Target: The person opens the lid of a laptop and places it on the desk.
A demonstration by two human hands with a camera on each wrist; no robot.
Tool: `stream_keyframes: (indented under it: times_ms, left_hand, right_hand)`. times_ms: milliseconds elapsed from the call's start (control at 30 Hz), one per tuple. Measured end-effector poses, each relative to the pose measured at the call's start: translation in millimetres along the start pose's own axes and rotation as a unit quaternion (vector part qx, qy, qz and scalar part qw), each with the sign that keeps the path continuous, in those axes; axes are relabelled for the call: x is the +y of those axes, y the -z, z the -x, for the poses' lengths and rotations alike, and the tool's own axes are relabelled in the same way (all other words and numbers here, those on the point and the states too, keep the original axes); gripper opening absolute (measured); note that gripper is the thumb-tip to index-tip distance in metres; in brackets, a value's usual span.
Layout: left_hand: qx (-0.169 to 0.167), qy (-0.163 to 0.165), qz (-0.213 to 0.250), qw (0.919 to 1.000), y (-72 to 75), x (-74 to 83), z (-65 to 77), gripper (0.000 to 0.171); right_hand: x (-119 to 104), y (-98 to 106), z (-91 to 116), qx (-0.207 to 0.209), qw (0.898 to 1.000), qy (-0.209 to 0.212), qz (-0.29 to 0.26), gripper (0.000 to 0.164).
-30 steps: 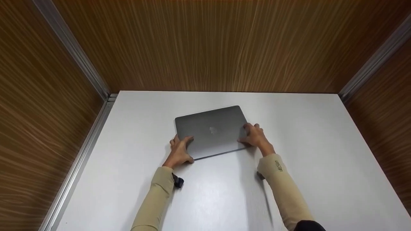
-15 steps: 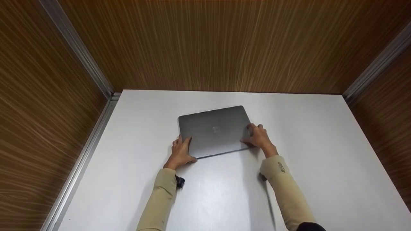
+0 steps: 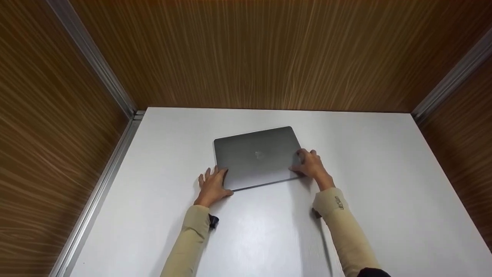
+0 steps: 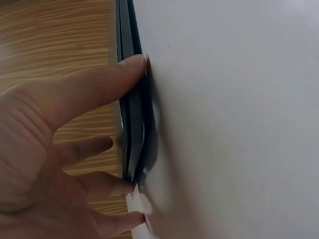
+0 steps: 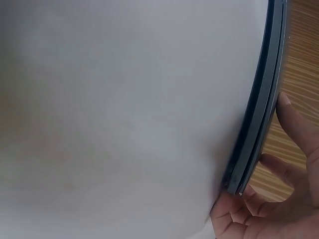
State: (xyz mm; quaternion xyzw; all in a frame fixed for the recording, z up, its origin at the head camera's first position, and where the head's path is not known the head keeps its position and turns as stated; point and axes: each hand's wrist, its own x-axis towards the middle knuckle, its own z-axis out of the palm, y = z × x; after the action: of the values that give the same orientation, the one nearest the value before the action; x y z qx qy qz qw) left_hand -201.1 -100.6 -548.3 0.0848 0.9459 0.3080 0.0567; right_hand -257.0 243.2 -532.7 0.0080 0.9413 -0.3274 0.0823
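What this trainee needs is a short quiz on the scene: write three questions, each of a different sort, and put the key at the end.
1. Multiple choice: which edge of the laptop does the thumb of the left hand touch?
a) the far edge
b) the near edge
c) the right edge

2. True or false: the right hand is at the laptop's far left corner.

3. Fill in the blank: the colour of the table is ____.

Key: 1. b. 2. False; it is at the near right corner. 3. White.
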Motion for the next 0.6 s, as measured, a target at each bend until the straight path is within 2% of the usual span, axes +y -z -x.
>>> stream_keyframes:
  times_ms: [233,600]
  left_hand:
    - [0.019,-0.007,0.02,0.9996,-1.9,-1.9,-2.7,0.072]
    - [0.038,-0.027,0.032,0.9984,-6.3,-1.5,-6.5,0.065]
  right_hand:
    - [-0.6,2.4,-0.8,0.01,1.0,0.013,0.0,0.067]
    - [4.8,4.0,3.5,0.009,1.0,0.0,-0.01,0.069]
